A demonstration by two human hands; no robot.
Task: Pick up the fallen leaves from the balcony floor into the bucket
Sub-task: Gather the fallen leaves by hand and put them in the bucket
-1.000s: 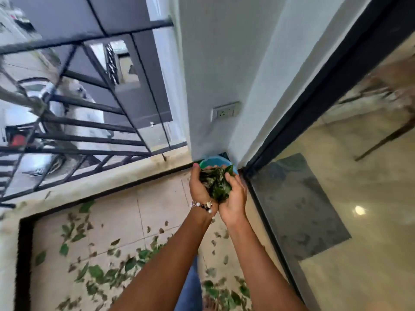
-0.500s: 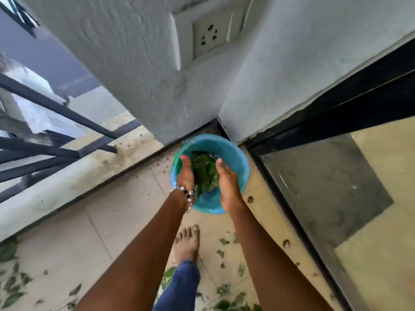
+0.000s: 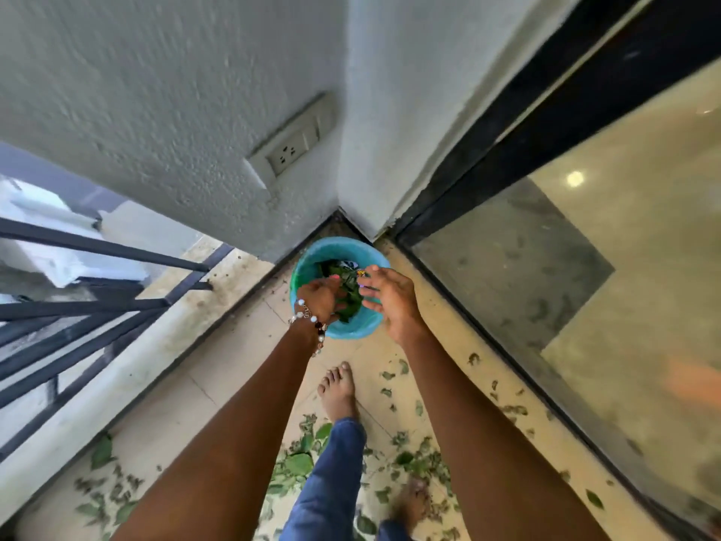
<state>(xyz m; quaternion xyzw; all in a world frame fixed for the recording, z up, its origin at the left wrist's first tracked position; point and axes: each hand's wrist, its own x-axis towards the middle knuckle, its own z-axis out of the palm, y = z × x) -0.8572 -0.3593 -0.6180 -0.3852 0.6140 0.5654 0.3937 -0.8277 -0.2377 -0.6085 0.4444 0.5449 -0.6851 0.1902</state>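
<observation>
A teal bucket (image 3: 309, 265) stands on the balcony floor in the corner between the two walls. Green leaves (image 3: 350, 306) lie heaped inside it. My left hand (image 3: 320, 296), with a bead bracelet on the wrist, hangs over the bucket's left side. Its fingers bend loosely down onto the heap. My right hand (image 3: 390, 300) hovers over the right rim with fingers spread and nothing in it. More fallen leaves (image 3: 298, 462) lie scattered on the tiles near my bare feet.
A rough white wall with a socket plate (image 3: 290, 150) rises behind the bucket. A dark railing (image 3: 97, 306) and low kerb run along the left. A black-framed glass door (image 3: 546, 306) lines the right. Leaf bits (image 3: 419, 462) dot the tiles.
One second ago both hands carried a clump of leaves toward the bucket. The leaves now lie in the bucket, my hands have parted, and my right hand has risen with fingers spread.
</observation>
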